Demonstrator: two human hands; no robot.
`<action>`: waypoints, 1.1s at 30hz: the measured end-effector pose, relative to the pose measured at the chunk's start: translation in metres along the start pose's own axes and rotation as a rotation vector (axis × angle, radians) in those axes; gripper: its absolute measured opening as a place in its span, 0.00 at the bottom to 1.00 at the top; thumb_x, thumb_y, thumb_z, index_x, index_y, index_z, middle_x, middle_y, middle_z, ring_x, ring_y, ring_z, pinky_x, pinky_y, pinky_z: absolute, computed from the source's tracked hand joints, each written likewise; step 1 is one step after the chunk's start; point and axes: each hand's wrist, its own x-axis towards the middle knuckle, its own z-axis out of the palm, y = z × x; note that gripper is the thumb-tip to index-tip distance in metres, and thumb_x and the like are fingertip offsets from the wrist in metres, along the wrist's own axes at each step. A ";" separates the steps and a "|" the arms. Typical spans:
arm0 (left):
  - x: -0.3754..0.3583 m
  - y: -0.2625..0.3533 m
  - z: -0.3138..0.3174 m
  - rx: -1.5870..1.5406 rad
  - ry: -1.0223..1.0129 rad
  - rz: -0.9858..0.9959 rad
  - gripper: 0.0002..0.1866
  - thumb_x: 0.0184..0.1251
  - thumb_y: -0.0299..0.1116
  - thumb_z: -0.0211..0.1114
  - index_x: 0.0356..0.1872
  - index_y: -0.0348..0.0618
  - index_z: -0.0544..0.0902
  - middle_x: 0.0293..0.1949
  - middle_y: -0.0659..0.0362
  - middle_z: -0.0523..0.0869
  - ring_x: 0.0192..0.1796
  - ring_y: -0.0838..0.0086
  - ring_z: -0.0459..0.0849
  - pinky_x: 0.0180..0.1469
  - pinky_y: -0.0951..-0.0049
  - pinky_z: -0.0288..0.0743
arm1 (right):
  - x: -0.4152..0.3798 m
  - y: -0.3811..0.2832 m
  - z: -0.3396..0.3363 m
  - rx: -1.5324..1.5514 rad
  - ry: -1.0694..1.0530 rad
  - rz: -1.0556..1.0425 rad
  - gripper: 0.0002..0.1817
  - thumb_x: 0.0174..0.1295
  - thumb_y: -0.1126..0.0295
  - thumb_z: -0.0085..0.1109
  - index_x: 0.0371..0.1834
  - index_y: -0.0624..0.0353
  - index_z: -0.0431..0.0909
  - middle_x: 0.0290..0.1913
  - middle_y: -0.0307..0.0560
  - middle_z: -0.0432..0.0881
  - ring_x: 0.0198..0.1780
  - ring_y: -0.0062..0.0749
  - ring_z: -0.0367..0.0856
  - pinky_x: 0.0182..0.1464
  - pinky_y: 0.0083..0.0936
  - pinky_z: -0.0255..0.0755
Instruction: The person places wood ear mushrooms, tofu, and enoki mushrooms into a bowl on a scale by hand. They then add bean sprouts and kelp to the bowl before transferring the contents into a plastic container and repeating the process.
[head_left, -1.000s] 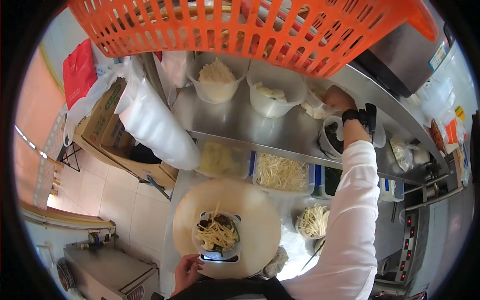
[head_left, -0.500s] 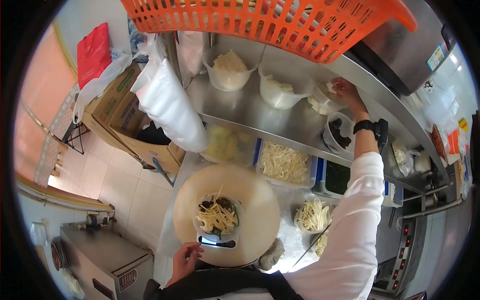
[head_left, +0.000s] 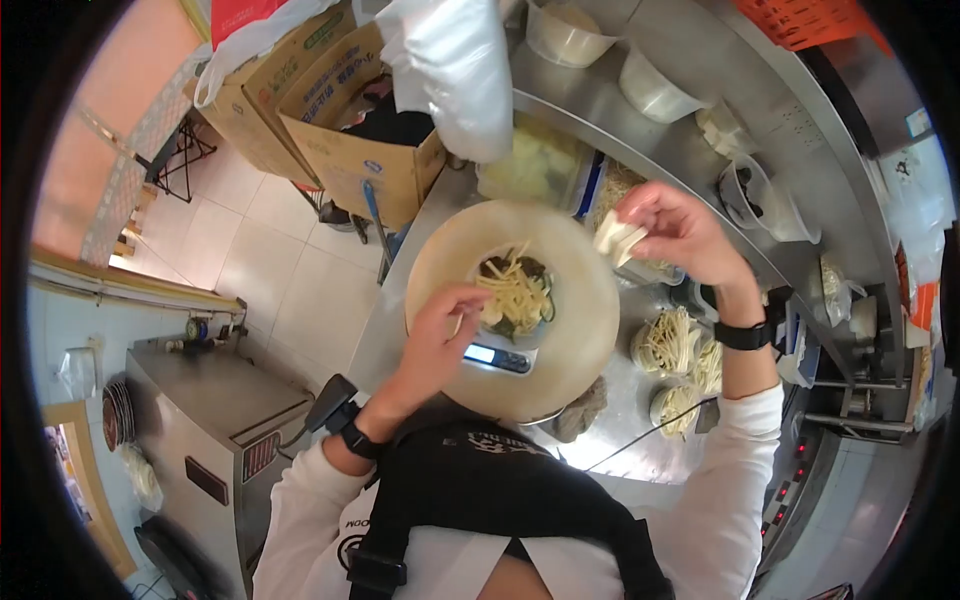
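My right hand (head_left: 685, 235) is raised over the right edge of the round board (head_left: 585, 330), its fingers closed on a few pale white slices (head_left: 614, 236), whose kind I cannot make out. My left hand (head_left: 435, 345) is at the left rim of a clear bowl (head_left: 549, 338), fingers bent and thumb apart. Inside the bowl lie pale yellow strips (head_left: 522, 290), dark pieces and some green. The bowl rests on a small scale (head_left: 500, 359) with a lit display, which stands on the board.
Clear tubs (head_left: 655, 90) stand on the steel shelf (head_left: 590, 125), one holding white slices (head_left: 722, 130). Bowls of pale strips (head_left: 668, 338) sit right of the board, near a grey cloth (head_left: 580, 412). Cardboard boxes (head_left: 350, 160) are at left; a white plastic bag (head_left: 450, 75) hangs above.
My right hand has come back from the shelf tub to the board with white slices in it. My left hand has moved up to the bowl's rim. The view has shifted.
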 end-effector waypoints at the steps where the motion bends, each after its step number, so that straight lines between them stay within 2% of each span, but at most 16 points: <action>1: 0.000 0.004 0.001 -0.003 0.002 0.025 0.12 0.62 0.22 0.53 0.47 0.38 0.74 0.44 0.56 0.77 0.49 0.72 0.75 0.53 0.74 0.68 | 0.004 0.004 0.016 0.038 -0.016 0.030 0.15 0.55 0.82 0.57 0.46 0.62 0.70 0.43 0.39 0.75 0.46 0.19 0.74 0.48 0.18 0.70; 3: 0.000 0.003 0.004 -0.009 0.010 0.035 0.14 0.60 0.21 0.54 0.48 0.39 0.74 0.46 0.56 0.77 0.51 0.70 0.75 0.55 0.72 0.67 | 0.014 0.018 0.044 0.084 -0.040 0.069 0.14 0.55 0.82 0.57 0.45 0.62 0.70 0.43 0.39 0.75 0.46 0.19 0.74 0.48 0.18 0.70; 6: 0.000 -0.017 0.008 0.146 0.129 0.221 0.17 0.52 0.18 0.56 0.46 0.40 0.76 0.44 0.53 0.78 0.46 0.63 0.76 0.47 0.70 0.70 | 0.027 0.053 0.065 -0.086 -0.088 0.203 0.14 0.55 0.78 0.59 0.45 0.62 0.72 0.44 0.41 0.75 0.46 0.21 0.74 0.47 0.19 0.69; 8: 0.000 -0.029 0.008 0.211 0.072 0.200 0.17 0.52 0.18 0.56 0.45 0.40 0.76 0.44 0.52 0.78 0.46 0.58 0.76 0.49 0.67 0.70 | 0.034 0.065 0.061 -0.476 -0.237 0.187 0.12 0.56 0.77 0.58 0.45 0.61 0.73 0.44 0.39 0.75 0.44 0.20 0.75 0.47 0.19 0.69; 10: -0.004 -0.037 0.008 0.236 -0.010 0.217 0.17 0.52 0.17 0.56 0.45 0.40 0.76 0.44 0.52 0.78 0.47 0.57 0.76 0.50 0.67 0.70 | 0.043 0.039 0.032 -0.586 -0.187 0.166 0.11 0.56 0.76 0.57 0.43 0.60 0.75 0.41 0.37 0.76 0.43 0.20 0.74 0.47 0.20 0.69; 11: -0.003 -0.037 0.008 0.271 -0.089 0.225 0.18 0.51 0.16 0.56 0.45 0.41 0.76 0.44 0.52 0.79 0.49 0.56 0.76 0.51 0.66 0.69 | 0.049 0.015 0.012 -0.508 -0.037 0.164 0.09 0.58 0.75 0.56 0.42 0.61 0.75 0.39 0.38 0.77 0.41 0.20 0.75 0.46 0.19 0.69; 13: -0.005 -0.030 0.010 0.241 0.044 0.367 0.18 0.50 0.13 0.55 0.43 0.40 0.77 0.42 0.52 0.79 0.47 0.57 0.76 0.51 0.64 0.69 | 0.061 -0.019 -0.039 -0.489 0.242 0.052 0.07 0.60 0.74 0.53 0.40 0.63 0.76 0.36 0.37 0.79 0.39 0.19 0.75 0.43 0.19 0.70; 14: -0.008 -0.025 0.007 0.227 0.058 0.345 0.17 0.50 0.13 0.55 0.42 0.40 0.77 0.41 0.52 0.79 0.46 0.58 0.76 0.51 0.64 0.69 | 0.065 -0.030 -0.072 -0.546 0.369 -0.054 0.07 0.60 0.74 0.52 0.39 0.63 0.76 0.36 0.36 0.79 0.38 0.19 0.75 0.42 0.18 0.70; 16: -0.020 -0.024 -0.001 0.215 0.062 0.252 0.15 0.50 0.13 0.55 0.39 0.39 0.77 0.39 0.53 0.79 0.46 0.58 0.76 0.50 0.64 0.69 | 0.076 -0.027 -0.144 -0.634 0.660 -0.006 0.07 0.57 0.73 0.54 0.37 0.63 0.76 0.33 0.38 0.80 0.37 0.24 0.76 0.40 0.20 0.70; 18: -0.036 -0.026 -0.012 0.202 0.066 0.096 0.13 0.50 0.13 0.55 0.36 0.39 0.78 0.37 0.53 0.80 0.44 0.58 0.77 0.48 0.66 0.70 | 0.087 0.000 -0.216 -0.957 0.813 0.137 0.09 0.55 0.73 0.55 0.38 0.59 0.77 0.31 0.39 0.79 0.36 0.21 0.75 0.42 0.17 0.69; 20: -0.050 -0.031 -0.025 0.218 0.107 0.024 0.12 0.50 0.14 0.54 0.35 0.39 0.78 0.35 0.53 0.81 0.40 0.59 0.79 0.44 0.68 0.71 | 0.105 0.038 -0.286 -1.150 0.686 0.299 0.13 0.50 0.67 0.60 0.38 0.58 0.78 0.35 0.42 0.80 0.39 0.27 0.77 0.42 0.21 0.71; 22: -0.065 -0.045 -0.035 0.257 0.136 0.046 0.12 0.51 0.14 0.54 0.34 0.39 0.79 0.33 0.53 0.81 0.38 0.60 0.80 0.42 0.69 0.72 | 0.115 0.028 -0.263 -1.176 0.621 0.399 0.19 0.47 0.62 0.61 0.43 0.56 0.78 0.40 0.44 0.81 0.46 0.34 0.77 0.43 0.27 0.73; 24: -0.077 -0.055 -0.043 0.236 0.173 -0.151 0.12 0.52 0.13 0.52 0.32 0.39 0.80 0.31 0.55 0.82 0.36 0.69 0.81 0.41 0.74 0.72 | 0.127 0.035 -0.248 -1.204 0.558 0.621 0.24 0.47 0.59 0.61 0.50 0.53 0.75 0.43 0.45 0.80 0.50 0.36 0.75 0.44 0.30 0.72; 26: -0.074 -0.058 -0.046 0.204 0.191 -0.193 0.11 0.53 0.13 0.51 0.31 0.39 0.80 0.30 0.55 0.82 0.36 0.71 0.81 0.41 0.75 0.72 | 0.140 0.056 -0.258 -1.218 0.465 0.589 0.28 0.49 0.60 0.58 0.56 0.50 0.70 0.43 0.46 0.80 0.51 0.37 0.75 0.44 0.31 0.73; 28: -0.068 -0.057 -0.044 0.159 0.203 -0.241 0.11 0.53 0.13 0.51 0.31 0.39 0.79 0.29 0.56 0.82 0.35 0.72 0.82 0.41 0.76 0.72 | 0.150 0.084 -0.283 -1.274 0.424 0.690 0.28 0.50 0.62 0.55 0.58 0.51 0.68 0.39 0.44 0.80 0.42 0.36 0.78 0.37 0.28 0.74; 33: -0.051 -0.067 -0.041 0.127 0.136 -0.198 0.12 0.53 0.13 0.52 0.32 0.40 0.80 0.31 0.56 0.83 0.37 0.69 0.82 0.40 0.74 0.73 | 0.144 0.034 -0.245 -1.083 0.415 0.725 0.24 0.52 0.67 0.53 0.56 0.53 0.70 0.30 0.43 0.78 0.26 0.29 0.75 0.26 0.25 0.70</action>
